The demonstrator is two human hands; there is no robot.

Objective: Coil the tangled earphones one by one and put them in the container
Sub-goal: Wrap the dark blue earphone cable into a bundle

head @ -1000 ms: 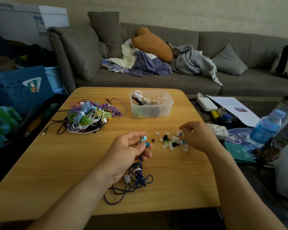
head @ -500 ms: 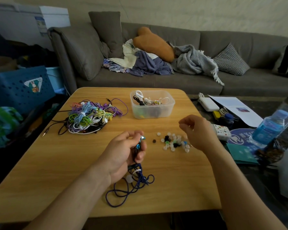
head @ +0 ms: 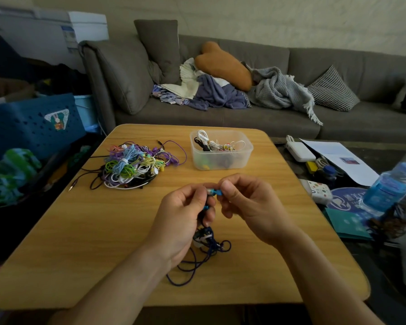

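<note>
Over the middle of the wooden table (head: 103, 242), my left hand (head: 185, 216) grips a dark blue earphone cable with metallic blue earbuds (head: 213, 192). My right hand (head: 246, 202) pinches the upper earbud from the right, fingertips meeting the left hand's. The rest of that blue cable (head: 204, 252) hangs down and lies in loose loops on the table below my left hand. A clear plastic container (head: 220, 160) at the back holds a few coiled earphones. A tangled pile of coloured earphones (head: 131, 165) lies to its left.
To the right of the table sit a water bottle (head: 394, 184), a white charger (head: 300, 151), papers (head: 338, 160) and small clutter. A grey sofa (head: 244, 123) with cushions and clothes stands behind. Blue crates (head: 31, 125) stand at the left.
My right hand has moved left from the loose ear tips to the earbud held by my left hand. The ear tips are hidden behind my hands now.
</note>
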